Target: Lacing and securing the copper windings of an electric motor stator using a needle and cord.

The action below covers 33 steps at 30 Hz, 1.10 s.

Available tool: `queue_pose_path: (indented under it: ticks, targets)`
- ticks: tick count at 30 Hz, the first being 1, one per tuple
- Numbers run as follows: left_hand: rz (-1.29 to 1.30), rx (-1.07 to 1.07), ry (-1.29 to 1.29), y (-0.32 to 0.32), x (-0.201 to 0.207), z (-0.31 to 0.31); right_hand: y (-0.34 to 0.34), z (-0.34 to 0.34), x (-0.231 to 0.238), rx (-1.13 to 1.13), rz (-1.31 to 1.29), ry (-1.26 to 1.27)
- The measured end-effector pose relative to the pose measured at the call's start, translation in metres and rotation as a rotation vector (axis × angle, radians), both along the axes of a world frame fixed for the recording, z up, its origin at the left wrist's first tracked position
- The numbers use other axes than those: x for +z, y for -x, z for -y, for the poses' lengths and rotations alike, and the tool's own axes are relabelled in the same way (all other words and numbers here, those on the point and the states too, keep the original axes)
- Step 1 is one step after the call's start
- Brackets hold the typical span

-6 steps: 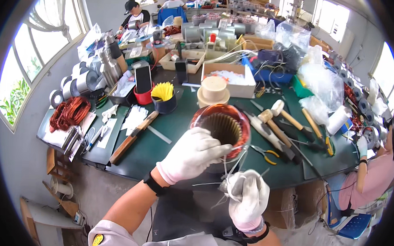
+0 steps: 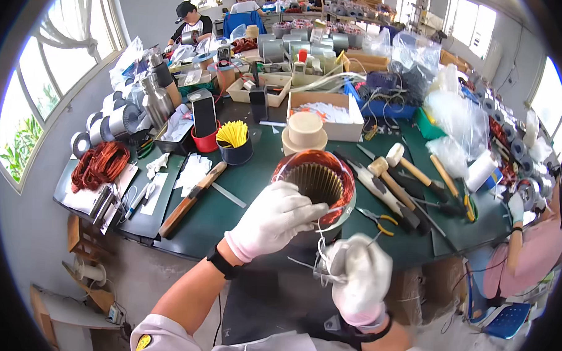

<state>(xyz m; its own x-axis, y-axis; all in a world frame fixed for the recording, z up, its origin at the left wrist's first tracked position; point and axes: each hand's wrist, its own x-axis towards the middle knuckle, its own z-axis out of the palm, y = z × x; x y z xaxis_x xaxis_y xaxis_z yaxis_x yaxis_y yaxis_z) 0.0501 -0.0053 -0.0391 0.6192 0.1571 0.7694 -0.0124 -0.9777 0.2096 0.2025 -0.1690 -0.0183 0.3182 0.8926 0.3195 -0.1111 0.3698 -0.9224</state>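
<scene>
A motor stator (image 2: 315, 183) with copper windings stands at the table's near edge, its slotted bore tilted toward me. My left hand (image 2: 279, 222), in a white glove, lies against its near rim, thumb and fingers pinched together at a white cord (image 2: 321, 240). The cord hangs in loops from the windings down to my right hand (image 2: 359, 274). That hand, also gloved and smeared by motion, is closed on the cord below and right of the stator. A thin pointed tip sticks up beside its fingers; its kind cannot be made out.
Yellow-handled pliers (image 2: 378, 221), mallets (image 2: 411, 164) and scissors-like long tools lie right of the stator. Beyond it stands a cream stepped block (image 2: 304, 132). A wooden-handled tool (image 2: 193, 200) and copper coils (image 2: 102, 164) are left. A co-worker (image 2: 519, 258) sits at right.
My right hand has moved slightly right and turned, pulling the cord's loops with it. The cord strands near the rim have shifted. My left hand stays almost in place.
</scene>
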Motion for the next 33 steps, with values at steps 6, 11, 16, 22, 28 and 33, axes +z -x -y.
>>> queue_pose_path:
  ticks: [6,11,16,22,28,33]
  targets:
    - [-0.017,-0.014,0.034,0.002,-0.003,-0.006,0.002,-0.011,0.039,0.013,0.123,0.040]
    - [-0.049,-0.025,0.070,-0.007,0.010,0.005,0.000,0.007,-0.012,-0.065,0.078,0.058]
    - [-0.036,0.130,0.127,-0.012,0.007,0.016,-0.011,0.001,-0.014,-0.075,0.797,-0.251]
    - [-0.088,0.072,0.142,0.008,0.016,0.003,-0.034,0.065,0.000,-0.167,0.992,-0.291]
    - [-0.144,0.068,0.120,0.010,0.019,-0.003,-0.035,0.037,-0.028,-0.147,0.669,0.182]
    - [-0.157,0.044,0.118,0.011,0.020,-0.003,-0.021,0.001,-0.028,-0.289,1.120,-0.006]
